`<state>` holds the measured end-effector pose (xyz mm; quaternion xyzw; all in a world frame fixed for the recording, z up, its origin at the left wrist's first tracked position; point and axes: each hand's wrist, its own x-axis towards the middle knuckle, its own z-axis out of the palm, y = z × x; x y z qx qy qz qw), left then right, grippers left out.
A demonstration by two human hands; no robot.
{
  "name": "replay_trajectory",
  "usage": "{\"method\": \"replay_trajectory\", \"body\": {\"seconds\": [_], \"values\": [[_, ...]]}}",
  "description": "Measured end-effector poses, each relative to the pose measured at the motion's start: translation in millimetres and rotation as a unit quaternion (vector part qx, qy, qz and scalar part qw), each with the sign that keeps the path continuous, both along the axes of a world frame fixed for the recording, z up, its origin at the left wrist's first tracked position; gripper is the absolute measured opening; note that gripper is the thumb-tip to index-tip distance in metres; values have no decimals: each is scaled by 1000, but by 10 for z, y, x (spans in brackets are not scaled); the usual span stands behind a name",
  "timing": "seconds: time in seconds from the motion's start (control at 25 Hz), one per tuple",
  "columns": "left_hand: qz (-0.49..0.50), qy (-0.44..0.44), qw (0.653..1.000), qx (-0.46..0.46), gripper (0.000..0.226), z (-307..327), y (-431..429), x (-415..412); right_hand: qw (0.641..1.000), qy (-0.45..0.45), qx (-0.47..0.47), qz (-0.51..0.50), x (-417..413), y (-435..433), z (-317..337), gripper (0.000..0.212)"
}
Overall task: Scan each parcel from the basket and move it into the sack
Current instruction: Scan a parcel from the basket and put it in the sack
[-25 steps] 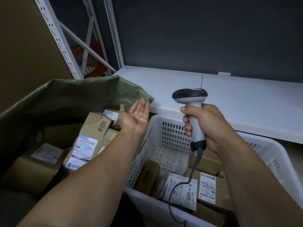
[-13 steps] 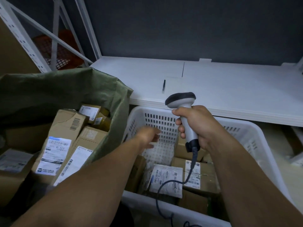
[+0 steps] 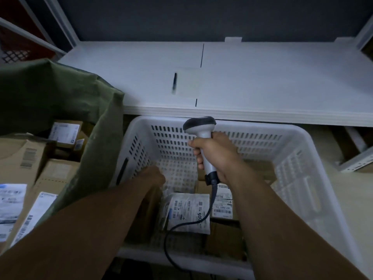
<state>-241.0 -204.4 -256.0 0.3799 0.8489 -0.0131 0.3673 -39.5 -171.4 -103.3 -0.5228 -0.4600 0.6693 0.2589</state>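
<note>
White basket; L hand low inside; R hand round upright scanner

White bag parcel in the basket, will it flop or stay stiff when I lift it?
Probably floppy: the white bag parcel looks wrinkled and soft-edged. Likely light, since it looks flat. The scanner cable crosses it and might drag.

Perforated plastic basket; woven cloth sack; cardboard parcels.
</note>
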Motion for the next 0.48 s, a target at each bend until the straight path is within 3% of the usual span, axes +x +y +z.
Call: {"method": "replay_trajectory", "body": {"seconds": [0.28,0.48], "values": [[-92,61,986,-125,42,-487,-33,-142,1000,7,11,-22,-63,86,-154,7],[-65,0,981,-185,42,-509,-77,-122,1000,3,2,-25,-35,106,-216,4]]}}
